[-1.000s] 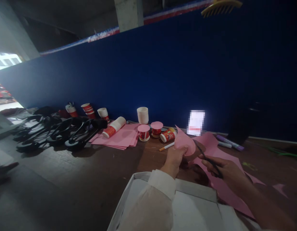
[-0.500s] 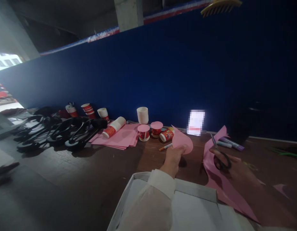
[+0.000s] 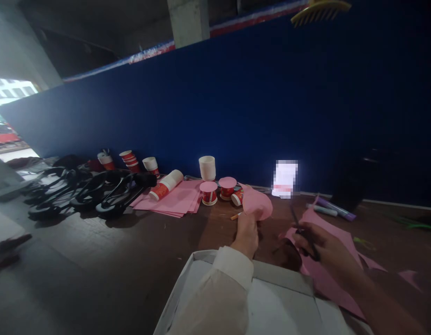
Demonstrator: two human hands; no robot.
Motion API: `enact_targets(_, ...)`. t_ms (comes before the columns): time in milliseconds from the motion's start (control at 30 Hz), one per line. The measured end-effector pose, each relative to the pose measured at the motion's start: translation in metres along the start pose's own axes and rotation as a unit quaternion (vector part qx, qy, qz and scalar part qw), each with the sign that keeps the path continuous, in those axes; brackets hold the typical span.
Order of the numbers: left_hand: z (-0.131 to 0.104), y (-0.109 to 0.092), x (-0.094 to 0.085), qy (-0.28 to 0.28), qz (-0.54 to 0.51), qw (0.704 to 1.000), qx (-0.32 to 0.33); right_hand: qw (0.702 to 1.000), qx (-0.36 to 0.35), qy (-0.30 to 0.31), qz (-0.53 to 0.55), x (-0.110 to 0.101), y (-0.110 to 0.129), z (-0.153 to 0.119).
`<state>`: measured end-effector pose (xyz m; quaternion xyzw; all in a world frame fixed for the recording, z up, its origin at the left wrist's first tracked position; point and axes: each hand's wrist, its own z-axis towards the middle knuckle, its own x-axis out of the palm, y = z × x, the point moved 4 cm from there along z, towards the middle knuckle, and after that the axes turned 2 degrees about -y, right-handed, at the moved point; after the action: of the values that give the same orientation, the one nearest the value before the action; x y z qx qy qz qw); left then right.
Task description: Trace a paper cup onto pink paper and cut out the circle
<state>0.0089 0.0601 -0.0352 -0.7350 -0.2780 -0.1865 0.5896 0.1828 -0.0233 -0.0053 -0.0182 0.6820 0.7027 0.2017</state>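
My left hand (image 3: 248, 232) pinches a rounded pink paper piece (image 3: 257, 204) that has a pointed corner at its upper left. Black-handled scissors (image 3: 308, 239) are in my right hand (image 3: 320, 246), blades pointing up and to the left. A large pink paper sheet with a curved cut edge (image 3: 330, 279) lies under and beside my right hand. Two red cups topped with pink discs, one at the left (image 3: 209, 193) and one at the right (image 3: 228, 187), stand behind my left hand. A red cup (image 3: 237, 197) lies partly hidden behind the pink piece.
White cups (image 3: 207, 167) are stacked by the blue partition (image 3: 236, 102). Pink sheets (image 3: 183, 197) lie under a fallen cup stack (image 3: 166, 184). Black straps (image 3: 110, 193) are at the left, markers (image 3: 336, 208) at the right, a white box (image 3: 281, 302) in front.
My left hand and the pink piece have shifted slightly left. My right hand with the scissors has moved left and down, and the large pink sheet has dropped flatter beneath it.
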Motion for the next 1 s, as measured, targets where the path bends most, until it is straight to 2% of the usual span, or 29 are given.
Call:
enact_targets(33, -0.001, -0.003, 0.001, -0.010, -0.015, 1.000, 0.004, 0.999, 0.011, 0.042, -0.007, 0.008, 0.004, -0.006)
enact_targets(133, -0.004, -0.012, 0.002, -0.051, -0.043, 0.998, 0.012, 0.995, -0.016, 0.093, 0.012, 0.020, 0.018, -0.020)
enact_targets(200, -0.007, -0.017, 0.004, -0.048, -0.054, 0.997, 0.007, 0.991, -0.028, 0.133, 0.002, 0.022, 0.022, -0.023)
enact_targets(267, -0.010, -0.018, 0.005, -0.041, -0.069, 0.997, -0.002, 0.994, -0.036, 0.107, -0.001, 0.017, 0.020, -0.019)
enact_targets(400, -0.009, -0.015, 0.004, -0.040, -0.096, 0.995, -0.001, 0.998, -0.010, -0.025, 0.055, -0.002, 0.003, -0.007)
enact_targets(533, -0.004, -0.010, 0.003, -0.037, -0.077, 0.996, 0.025, 0.993, -0.027, -0.072, 0.093, -0.011, -0.004, -0.007)
enact_targets(633, -0.003, -0.008, 0.002, -0.035, -0.055, 0.997, 0.031, 0.991, -0.110, -0.071, -0.004, -0.011, 0.011, -0.019)
enact_targets(667, -0.003, -0.007, 0.002, -0.037, -0.051, 0.998, 0.031, 0.986, -0.155, -0.035, -0.048, -0.007, 0.019, -0.025)
enact_targets(733, -0.003, -0.007, 0.001, -0.039, -0.047, 0.998, 0.032, 0.962, -0.258, -0.005, -0.094, 0.000, 0.034, -0.039)
enact_targets(800, -0.002, -0.006, 0.001, -0.041, -0.045, 0.998, 0.036, 0.947, -0.295, 0.031, -0.124, 0.009, 0.040, -0.048)
enact_targets(867, -0.001, -0.004, 0.000, -0.046, -0.036, 0.998, 0.034, 0.950, -0.276, 0.027, -0.141, 0.014, 0.037, -0.051)
enact_targets(1000, 0.001, -0.001, -0.001, -0.060, -0.001, 0.998, 0.011, 0.971, -0.186, -0.096, -0.112, 0.007, 0.018, -0.042)
